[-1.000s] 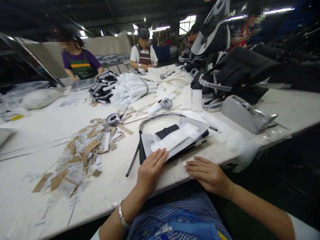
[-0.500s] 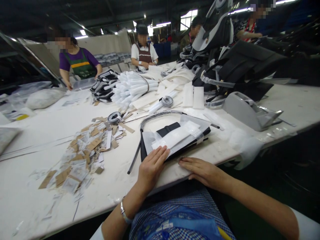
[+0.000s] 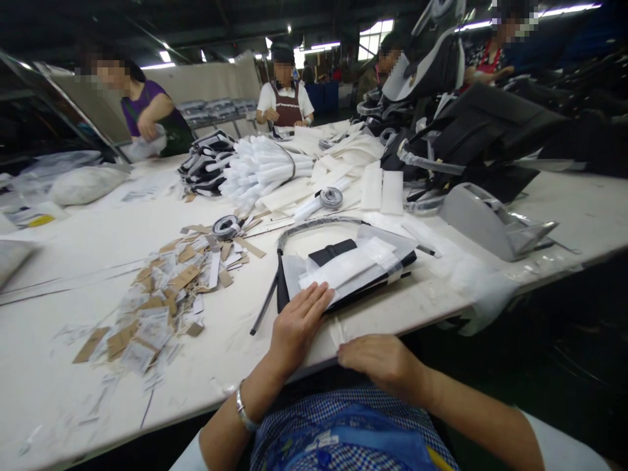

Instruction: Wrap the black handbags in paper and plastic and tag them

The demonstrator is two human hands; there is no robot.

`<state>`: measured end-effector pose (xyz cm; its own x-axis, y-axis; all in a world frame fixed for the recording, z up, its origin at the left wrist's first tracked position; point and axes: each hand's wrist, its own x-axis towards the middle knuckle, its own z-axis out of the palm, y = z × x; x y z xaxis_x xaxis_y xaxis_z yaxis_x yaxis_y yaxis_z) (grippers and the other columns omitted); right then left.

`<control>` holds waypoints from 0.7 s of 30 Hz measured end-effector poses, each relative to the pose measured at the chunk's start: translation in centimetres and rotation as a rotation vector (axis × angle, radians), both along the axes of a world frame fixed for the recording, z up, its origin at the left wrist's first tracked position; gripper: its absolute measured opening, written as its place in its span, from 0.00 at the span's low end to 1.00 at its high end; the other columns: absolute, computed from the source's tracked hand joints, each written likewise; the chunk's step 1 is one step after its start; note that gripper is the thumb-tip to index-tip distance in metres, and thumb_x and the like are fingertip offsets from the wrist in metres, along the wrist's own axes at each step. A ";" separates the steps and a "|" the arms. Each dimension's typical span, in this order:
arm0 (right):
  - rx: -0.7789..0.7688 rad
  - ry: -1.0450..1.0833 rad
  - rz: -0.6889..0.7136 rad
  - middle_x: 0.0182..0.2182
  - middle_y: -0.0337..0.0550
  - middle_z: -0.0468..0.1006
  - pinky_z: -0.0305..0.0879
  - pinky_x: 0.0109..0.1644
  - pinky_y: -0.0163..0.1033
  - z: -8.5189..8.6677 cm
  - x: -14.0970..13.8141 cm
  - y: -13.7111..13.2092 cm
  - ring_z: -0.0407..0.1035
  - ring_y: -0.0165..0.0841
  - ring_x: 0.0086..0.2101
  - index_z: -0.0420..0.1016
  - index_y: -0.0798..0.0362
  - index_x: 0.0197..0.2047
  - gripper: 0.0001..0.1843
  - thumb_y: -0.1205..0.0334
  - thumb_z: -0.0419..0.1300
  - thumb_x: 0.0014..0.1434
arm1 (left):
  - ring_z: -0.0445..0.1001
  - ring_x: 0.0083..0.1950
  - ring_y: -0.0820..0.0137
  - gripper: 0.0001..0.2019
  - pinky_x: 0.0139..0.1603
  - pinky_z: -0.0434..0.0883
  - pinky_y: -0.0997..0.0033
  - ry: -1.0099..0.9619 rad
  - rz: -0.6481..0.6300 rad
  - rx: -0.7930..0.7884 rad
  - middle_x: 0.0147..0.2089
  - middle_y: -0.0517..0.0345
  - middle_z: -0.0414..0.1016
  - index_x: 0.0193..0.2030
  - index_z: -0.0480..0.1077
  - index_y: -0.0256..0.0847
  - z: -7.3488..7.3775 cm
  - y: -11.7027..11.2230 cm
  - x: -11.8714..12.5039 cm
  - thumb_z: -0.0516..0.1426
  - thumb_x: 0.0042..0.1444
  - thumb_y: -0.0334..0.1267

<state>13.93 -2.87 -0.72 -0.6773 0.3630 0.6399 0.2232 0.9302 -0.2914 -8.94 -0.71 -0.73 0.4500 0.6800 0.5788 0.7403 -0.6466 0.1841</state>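
Observation:
A black handbag (image 3: 360, 293) lies on the table in front of me, with white wrapping sheet (image 3: 350, 267) over its top. Its handle (image 3: 324, 224), wrapped in clear film, arches behind it. My left hand (image 3: 300, 320) rests flat on the near left part of the wrapping, fingers stretched out. At the table's front edge, apart from the bag, my right hand (image 3: 380, 360) has its fingers bent and pressed together. A thin pale strip (image 3: 339, 331) shows just above those fingertips; what they hold, if anything, is hidden.
Left of the bag lies a heap of paper tags (image 3: 169, 294) and a coiled strap (image 3: 226, 226). Behind are bundled white-wrapped handles (image 3: 260, 167). A grey tape dispenser (image 3: 483, 219) stands at right, before piled black bags (image 3: 485, 131). Several co-workers stand across the table.
My right hand has drawn back toward me and slightly left to the table edge, its fingers now curled. The left hand stays on the wrapping. A co-worker at far left has raised an arm.

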 end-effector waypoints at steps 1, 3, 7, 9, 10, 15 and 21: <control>0.036 0.021 0.007 0.38 0.46 0.84 0.77 0.49 0.37 0.0 -1.1 -0.9 0.79 0.33 0.41 0.78 0.58 0.45 0.12 0.71 0.53 0.67 | 0.64 0.69 0.63 0.26 0.65 0.70 0.57 0.006 0.004 0.014 0.66 0.54 0.68 0.68 0.60 0.42 0.0 0.0 0.0 0.56 0.64 0.29; 0.094 0.061 0.003 0.37 0.47 0.84 0.78 0.46 0.37 0.1 -2.7 -2.2 0.80 0.34 0.39 0.78 0.60 0.43 0.10 0.70 0.54 0.67 | 0.63 0.69 0.63 0.25 0.65 0.70 0.57 0.031 0.007 0.035 0.66 0.53 0.68 0.68 0.60 0.40 -0.1 0.0 -0.1 0.55 0.65 0.28; 0.087 0.027 -0.016 0.38 0.48 0.84 0.78 0.48 0.38 1.0 -2.3 -3.0 0.80 0.34 0.40 0.78 0.61 0.44 0.09 0.71 0.56 0.66 | 0.63 0.69 0.63 0.25 0.65 0.70 0.57 0.078 0.003 0.032 0.67 0.53 0.67 0.68 0.59 0.40 -0.2 0.2 -0.7 0.55 0.65 0.28; 0.069 -0.026 -0.019 0.40 0.50 0.84 0.77 0.51 0.39 1.6 -1.0 -2.8 0.79 0.35 0.42 0.78 0.61 0.46 0.10 0.71 0.57 0.65 | 0.64 0.68 0.63 0.25 0.65 0.70 0.56 0.081 -0.003 0.030 0.66 0.54 0.67 0.68 0.59 0.41 -0.2 0.3 -0.9 0.55 0.65 0.29; 0.065 -0.049 -0.012 0.42 0.50 0.84 0.77 0.52 0.40 1.8 -0.5 -2.6 0.79 0.35 0.44 0.78 0.61 0.48 0.11 0.71 0.57 0.64 | 0.64 0.68 0.63 0.25 0.65 0.70 0.56 0.080 -0.008 0.028 0.66 0.54 0.67 0.68 0.59 0.41 -0.2 0.3 -1.0 0.55 0.65 0.29; -0.013 -0.063 0.032 0.46 0.50 0.82 0.73 0.57 0.42 1.4 1.3 -1.7 0.75 0.34 0.51 0.73 0.59 0.57 0.18 0.72 0.59 0.64 | 0.64 0.68 0.63 0.26 0.66 0.69 0.55 0.063 -0.017 -0.001 0.67 0.53 0.67 0.68 0.59 0.41 -0.1 0.3 -0.9 0.55 0.65 0.29; -0.093 -0.119 -0.133 0.62 0.57 0.69 0.58 0.67 0.57 -0.5 2.9 -1.0 0.61 0.41 0.63 0.58 0.55 0.69 0.34 0.64 0.63 0.62 | 0.65 0.68 0.62 0.26 0.64 0.71 0.54 0.027 -0.027 -0.010 0.66 0.52 0.68 0.68 0.60 0.41 0.0 0.3 -0.8 0.56 0.64 0.29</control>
<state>16.86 -3.84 -1.23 -0.6882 0.5080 0.5179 0.3802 0.8606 -0.3390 -9.79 -0.42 -0.71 0.4841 0.6730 0.5592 0.7271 -0.6649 0.1708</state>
